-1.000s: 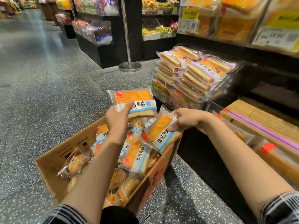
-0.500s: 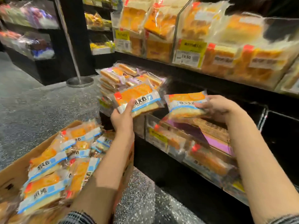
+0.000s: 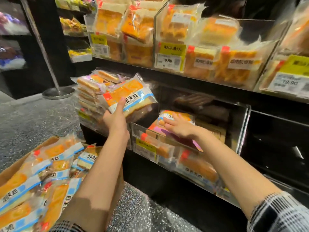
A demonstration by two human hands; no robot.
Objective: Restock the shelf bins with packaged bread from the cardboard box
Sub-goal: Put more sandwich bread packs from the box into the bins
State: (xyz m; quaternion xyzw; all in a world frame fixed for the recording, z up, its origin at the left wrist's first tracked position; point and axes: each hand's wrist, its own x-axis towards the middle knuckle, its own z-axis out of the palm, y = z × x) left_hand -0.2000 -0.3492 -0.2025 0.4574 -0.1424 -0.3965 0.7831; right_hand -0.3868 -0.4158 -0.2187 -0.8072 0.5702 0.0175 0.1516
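Note:
My left hand (image 3: 115, 119) grips an orange-and-blue bread package (image 3: 128, 97), holding it up in front of the lower shelf with the thumb across its face. My right hand (image 3: 178, 127) reaches into the clear lower shelf bin (image 3: 150, 139). Its straight fingers rest on a second bread package (image 3: 178, 115), which lies inside the bin on a cardboard sheet with a purple stripe (image 3: 210, 131). The cardboard box (image 3: 8, 171) sits on the floor at the lower left, with several matching bread packages (image 3: 55, 163) in it.
A stack of purple-wrapped bread (image 3: 89, 91) fills the bin to the left. Upper shelf bins hold more bread behind a price tag (image 3: 168, 60). A dark bin (image 3: 275, 139) lies to the right. A metal post base (image 3: 58, 92) stands on the speckled floor.
Both hands rose from the box to the lower shelf with a package each. My right hand set its package in the bin and its fingers straightened. My left hand still holds its package.

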